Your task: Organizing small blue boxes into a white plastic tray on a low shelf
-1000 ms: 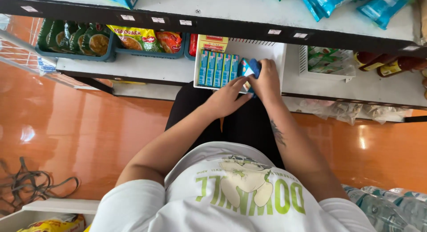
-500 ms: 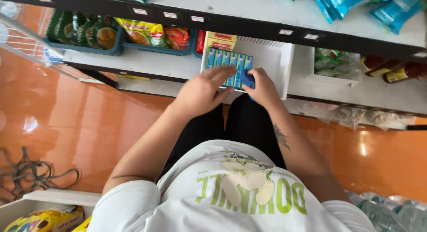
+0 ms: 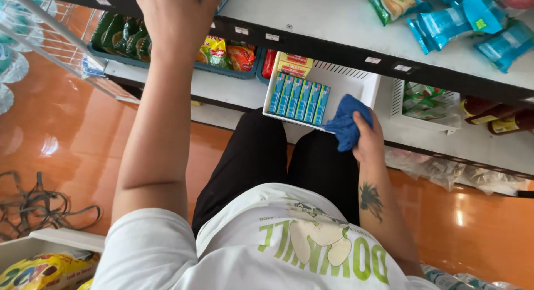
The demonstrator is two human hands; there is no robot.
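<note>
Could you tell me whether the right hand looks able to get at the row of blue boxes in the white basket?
Probably yes: the right hand sits beside the white basket, nothing covers the blue boxes, though it grips a blue cloth.

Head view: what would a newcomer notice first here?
The right hand clutches a blue cloth at the edge of a white basket holding a row of blue-green boxes. The left hand reaches up to the upper shelf, above an orange floor.

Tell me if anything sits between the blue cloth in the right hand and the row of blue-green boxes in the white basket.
Nothing visible does. The right hand holds the blue cloth at the white basket front edge, right beside the blue-green boxes.
</note>
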